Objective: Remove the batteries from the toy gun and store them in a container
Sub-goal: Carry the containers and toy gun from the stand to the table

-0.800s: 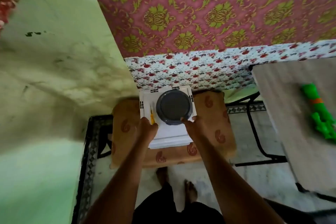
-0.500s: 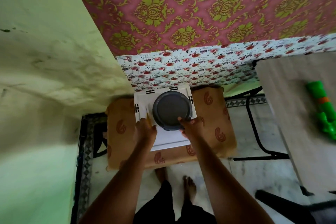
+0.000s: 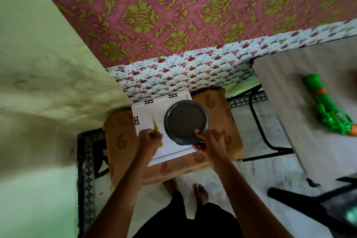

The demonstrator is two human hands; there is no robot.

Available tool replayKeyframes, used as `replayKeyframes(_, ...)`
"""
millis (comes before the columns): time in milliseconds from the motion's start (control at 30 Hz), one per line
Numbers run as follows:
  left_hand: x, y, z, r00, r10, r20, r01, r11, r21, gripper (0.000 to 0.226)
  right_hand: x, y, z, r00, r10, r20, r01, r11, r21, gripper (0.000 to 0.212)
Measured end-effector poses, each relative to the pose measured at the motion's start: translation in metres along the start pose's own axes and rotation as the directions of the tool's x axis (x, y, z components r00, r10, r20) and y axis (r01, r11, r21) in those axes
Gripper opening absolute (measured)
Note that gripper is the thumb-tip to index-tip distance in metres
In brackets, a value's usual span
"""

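Note:
A round dark grey container (image 3: 185,120) with its lid on stands on a white plastic tray (image 3: 146,111), which lies on a brown cushioned stool (image 3: 218,106). My right hand (image 3: 209,142) grips the container's near rim. My left hand (image 3: 147,139) holds a yellow-handled screwdriver (image 3: 155,127), its thin tip pointing away over the tray. The green toy gun (image 3: 326,106) with an orange band lies on the grey table (image 3: 301,121) at the right, far from both hands. No batteries are visible.
A green wall runs along the left, and a pink patterned cloth hangs behind the stool. The table's black metal legs (image 3: 258,127) stand between stool and table. A black chair (image 3: 318,199) is at the lower right. My bare feet (image 3: 200,192) are on the pale floor.
My left hand has closed on the screwdriver and lifted its handle end off the tray. The right hand has taken the container's near rim. The view has turned slightly right.

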State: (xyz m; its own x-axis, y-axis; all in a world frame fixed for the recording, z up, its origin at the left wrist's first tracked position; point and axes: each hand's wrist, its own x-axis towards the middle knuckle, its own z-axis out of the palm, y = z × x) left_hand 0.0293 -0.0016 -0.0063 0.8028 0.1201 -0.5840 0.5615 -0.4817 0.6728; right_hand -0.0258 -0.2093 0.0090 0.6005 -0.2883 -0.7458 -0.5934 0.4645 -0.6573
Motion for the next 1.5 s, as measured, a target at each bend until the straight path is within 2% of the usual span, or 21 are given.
replayKeyframes(133,-0.025,0.026,0.012,0.995,0.071,0.071,-0.067,0.996,-0.055,0.014,-0.032,-0.01,-0.036,0.988,-0.116,-0.1,0.127,0.987,0.101,0.056)
replayKeyframes(267,-0.059,0.066,0.041,0.981,0.13,0.144,-0.112,0.986,-0.123,0.011,-0.069,-0.03,-0.079,0.972,-0.184,-0.149,0.217,0.943,0.251,0.036)
replayKeyframes(433,-0.108,0.112,0.095,0.931,0.261,0.255,-0.219,0.959,-0.181,0.013,-0.098,-0.057,-0.152,0.944,-0.231,-0.236,0.289,0.923,0.255,0.045)
replayKeyframes(533,-0.14,0.138,0.136,0.914,0.274,0.299,-0.216,0.953,-0.213,0.007,-0.112,-0.079,-0.202,0.922,-0.282,-0.266,0.351,0.9,0.26,0.034)
replayKeyframes(700,-0.204,0.174,0.22,0.901,0.337,0.275,-0.269,0.928,-0.258,0.023,-0.13,-0.104,-0.303,0.909,-0.306,-0.283,0.388,0.869,0.306,0.025)
replayKeyframes(900,-0.27,0.194,0.314,0.886,0.382,0.264,-0.303,0.906,-0.296,0.013,-0.137,-0.12,-0.413,0.88,-0.348,-0.322,0.44,0.854,0.278,0.029)
replayKeyframes(967,-0.292,0.201,0.343,0.894,0.345,0.285,-0.248,0.912,-0.326,0.012,-0.137,-0.128,-0.443,0.868,-0.365,-0.336,0.461,0.844,0.273,0.032)
replayKeyframes(1033,-0.304,0.207,0.362,0.906,0.306,0.292,-0.194,0.914,-0.356,0.011,-0.134,-0.134,-0.461,0.864,-0.363,-0.349,0.467,0.836,0.289,0.034)
replayKeyframes(1200,-0.318,0.228,0.394,0.871,0.351,0.343,-0.24,0.914,-0.326,0.007,-0.127,-0.151,-0.489,0.869,-0.343,-0.356,0.462,0.82,0.337,0.037)
replayKeyframes(1367,-0.306,0.249,0.417,0.872,0.32,0.371,-0.186,0.916,-0.355,0.004,-0.12,-0.169,-0.498,0.859,-0.361,-0.362,0.482,0.808,0.339,0.037)
replayKeyframes(1500,-0.286,0.264,0.43,0.86,0.333,0.386,-0.188,0.911,-0.366,0.007,-0.113,-0.181,-0.502,0.823,-0.36,-0.439,0.51,0.809,0.292,0.037)
